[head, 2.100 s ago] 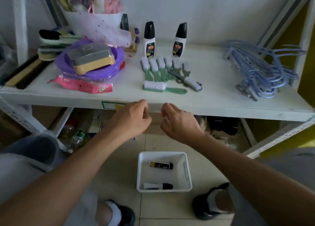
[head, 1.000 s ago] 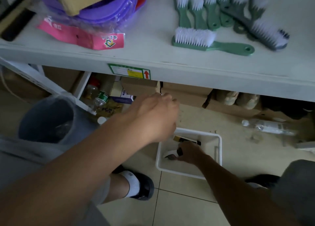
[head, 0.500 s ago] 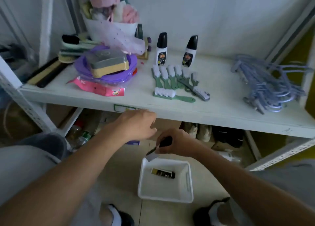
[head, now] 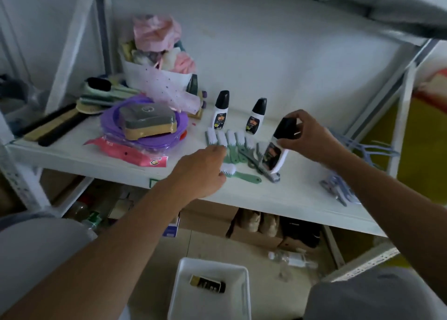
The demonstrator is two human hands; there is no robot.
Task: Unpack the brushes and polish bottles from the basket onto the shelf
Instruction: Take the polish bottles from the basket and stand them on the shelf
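Note:
My right hand (head: pixel 307 136) grips the black cap of a white polish bottle (head: pixel 275 154), held tilted just above the green brushes (head: pixel 232 145) on the white shelf (head: pixel 278 194). Two more polish bottles (head: pixel 220 109) (head: pixel 255 116) stand upright behind the brushes. My left hand (head: pixel 200 172) hovers over the shelf's front, fingers loosely curled and holding nothing, next to a single green brush (head: pixel 239 172). On the floor below is the white basket (head: pixel 179 293), with one dark polish bottle (head: pixel 208 283) lying inside.
A purple basin with a sponge block (head: pixel 145 121), a pink packet (head: pixel 125 151) and a wrapped bouquet (head: pixel 157 63) crowd the shelf's left. Blue hangers (head: pixel 348 186) lie at the right. Cardboard boxes and a clear bottle (head: pixel 292 259) sit under the shelf.
My right hand lifted a polish bottle out of the basket and carried it up over the brushes. My left hand rose from below the shelf edge to above it. One bottle stays in the basket.

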